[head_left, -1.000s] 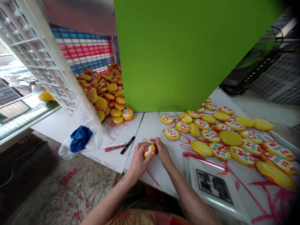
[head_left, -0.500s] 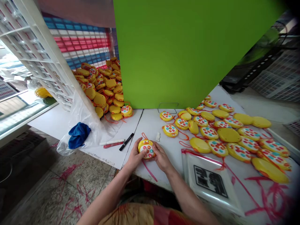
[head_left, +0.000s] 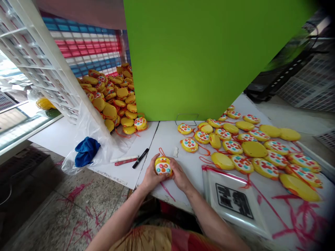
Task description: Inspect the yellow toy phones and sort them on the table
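While the left hand [head_left: 150, 177] and right hand [head_left: 180, 176] hold a round yellow plastic toy [head_left: 163, 167] with coloured dots at the near bench edge, fingers partly closed against opposite sides, uneven pressure on its smooth shell could cause slippage. Similar yellow toys [head_left: 254, 149] cover the right of the white bench [head_left: 166, 136]; more are heaped beside a white lattice crate [head_left: 58, 66]. Behind stands a flat green panel [head_left: 199, 59]; pink strands [head_left: 75, 192] litter the grey floor [head_left: 101, 190]
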The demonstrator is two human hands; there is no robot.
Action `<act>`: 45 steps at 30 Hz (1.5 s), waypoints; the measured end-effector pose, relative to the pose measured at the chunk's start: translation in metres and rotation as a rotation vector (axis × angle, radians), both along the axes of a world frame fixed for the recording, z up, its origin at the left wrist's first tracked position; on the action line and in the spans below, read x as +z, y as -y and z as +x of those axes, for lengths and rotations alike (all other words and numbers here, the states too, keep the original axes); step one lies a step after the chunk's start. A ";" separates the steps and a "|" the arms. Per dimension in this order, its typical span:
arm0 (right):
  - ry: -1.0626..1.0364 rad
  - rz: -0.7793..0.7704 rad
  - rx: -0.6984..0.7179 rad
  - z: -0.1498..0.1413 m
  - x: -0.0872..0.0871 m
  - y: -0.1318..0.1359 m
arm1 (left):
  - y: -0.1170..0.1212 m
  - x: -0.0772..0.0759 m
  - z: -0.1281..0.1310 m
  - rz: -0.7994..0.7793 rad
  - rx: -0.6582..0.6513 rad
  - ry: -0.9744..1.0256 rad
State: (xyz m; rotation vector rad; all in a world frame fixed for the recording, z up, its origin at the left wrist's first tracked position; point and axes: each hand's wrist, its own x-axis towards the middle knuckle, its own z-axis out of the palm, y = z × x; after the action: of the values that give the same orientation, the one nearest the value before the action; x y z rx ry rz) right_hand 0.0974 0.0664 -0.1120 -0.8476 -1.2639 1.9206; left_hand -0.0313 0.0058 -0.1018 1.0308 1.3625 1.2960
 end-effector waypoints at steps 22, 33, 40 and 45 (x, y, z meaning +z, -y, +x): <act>-0.071 0.007 0.001 0.006 0.001 -0.001 | 0.002 -0.004 -0.002 0.059 -0.025 0.106; -0.007 -0.061 -0.001 0.007 0.008 0.006 | -0.001 -0.002 0.000 0.049 0.054 0.130; -0.299 -0.071 -0.479 0.049 0.017 -0.048 | -0.005 0.003 -0.022 0.114 -0.004 -0.136; -0.372 -0.143 -0.417 0.043 0.009 -0.051 | -0.047 0.024 -0.066 0.236 0.074 -0.698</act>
State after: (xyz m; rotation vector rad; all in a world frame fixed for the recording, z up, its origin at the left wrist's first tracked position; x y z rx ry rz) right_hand 0.1400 0.1175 -0.1033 -0.7133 -0.6744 1.7365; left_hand -0.0974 0.0526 -0.0778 1.7149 1.7937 1.2174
